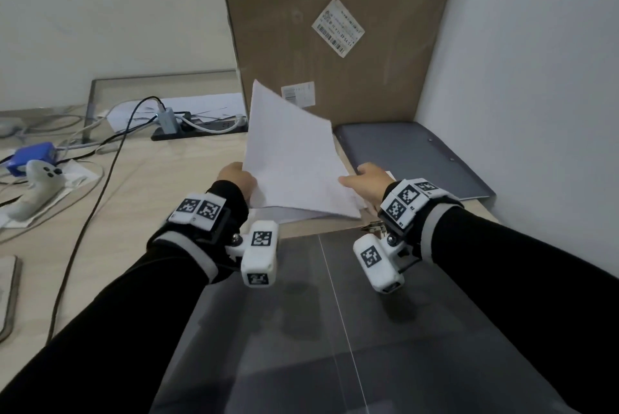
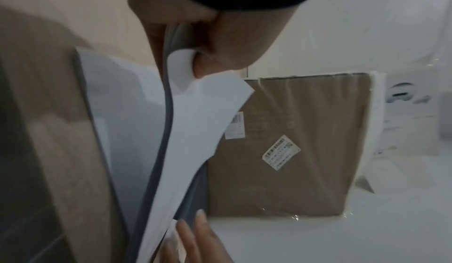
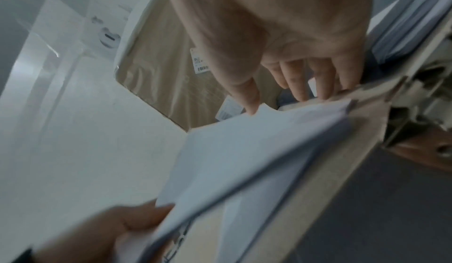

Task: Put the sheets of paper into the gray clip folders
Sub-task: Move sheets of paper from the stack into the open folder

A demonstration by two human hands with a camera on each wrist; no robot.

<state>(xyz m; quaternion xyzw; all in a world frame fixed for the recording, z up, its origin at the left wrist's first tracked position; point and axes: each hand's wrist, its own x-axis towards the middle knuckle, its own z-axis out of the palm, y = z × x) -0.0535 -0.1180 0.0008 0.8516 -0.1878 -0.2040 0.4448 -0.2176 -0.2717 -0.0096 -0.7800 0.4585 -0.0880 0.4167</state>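
Pinched at its near left corner between the thumb and curled fingers of the left hand (image 1: 236, 179), a white sheet of paper (image 1: 289, 152) rises off the desk, its far corner tipped up toward the wall. On the other side the right hand (image 1: 366, 180) meets the sheet's near right edge with thumb and fingers stretched out almost straight; its fingertips (image 3: 303, 95) reach the paper's edge, though the blur leaves it unclear whether they pinch it or only steady it. The sheet is thin and smooth, bowing gently along its length (no print on it can be made out). Under it lies a low stack of more paper (image 1: 301, 214), edges slightly fanned, on the pale wood-grain desk (image 1: 160, 179). In the left wrist view a thin dark gray edge runs beside the lifted sheet.

Just beyond the right hand, a gray folder (image 1: 418, 159) lies flat and closed against the right wall, matte, with rounded corners and two small rivets near its right edge. Behind everything a tall brown cardboard box (image 1: 335, 28) leans upright, wrapped in clear film and carrying white barcode labels. Off to the left sit a white game controller (image 1: 33, 189), a blue box (image 1: 31, 157), a black power strip (image 1: 197, 129) and loose cables.
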